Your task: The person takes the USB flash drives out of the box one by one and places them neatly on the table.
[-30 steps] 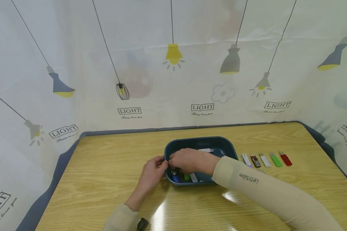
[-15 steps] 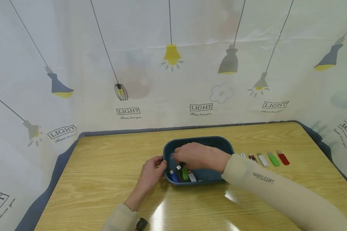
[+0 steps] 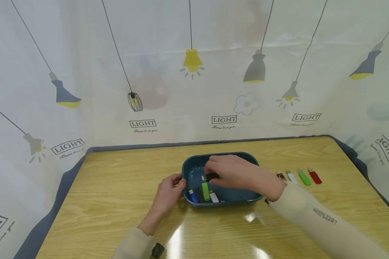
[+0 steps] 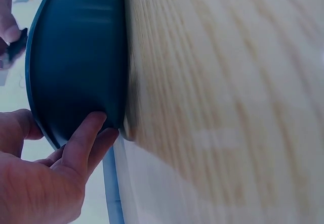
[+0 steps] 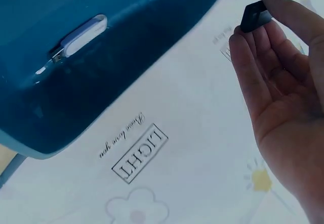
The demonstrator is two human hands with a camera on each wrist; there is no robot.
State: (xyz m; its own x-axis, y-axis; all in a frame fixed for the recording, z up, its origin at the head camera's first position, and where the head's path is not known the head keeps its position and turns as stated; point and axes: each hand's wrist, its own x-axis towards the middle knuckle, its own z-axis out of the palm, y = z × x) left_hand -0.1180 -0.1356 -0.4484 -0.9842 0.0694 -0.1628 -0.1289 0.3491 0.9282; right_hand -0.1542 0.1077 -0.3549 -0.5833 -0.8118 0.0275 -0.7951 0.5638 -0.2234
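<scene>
A dark blue plastic basin (image 3: 236, 194) stands on the wooden table. At its left end, my left hand (image 3: 169, 191) holds the wall, thumb at the rim and fingers (image 4: 83, 140) against the outside. Over the basin, my right hand (image 3: 235, 172) pinches a black USB stick (image 3: 211, 176) between thumb and fingertips; its metal plug points left. Along the basin's front left lie a blue stick (image 3: 193, 196), a black stick (image 3: 199, 195), a green stick (image 3: 205, 191) and a white stick (image 3: 214, 196). Another white stick (image 5: 83, 37), seen in the right wrist view, lies inside the basin.
Right of the basin, a row of USB sticks lies on the table (image 3: 123, 194): a brown one (image 3: 281, 176), a white one (image 3: 292, 177), a green one (image 3: 304, 177) and a red one (image 3: 315, 176). The right forearm covers part of that area. A printed curtain (image 3: 168, 79) hangs behind.
My right hand has risen from the basin's left end and moved right, with the black USB stick now visible in its fingers. The left hand has stayed on the basin's left wall.
</scene>
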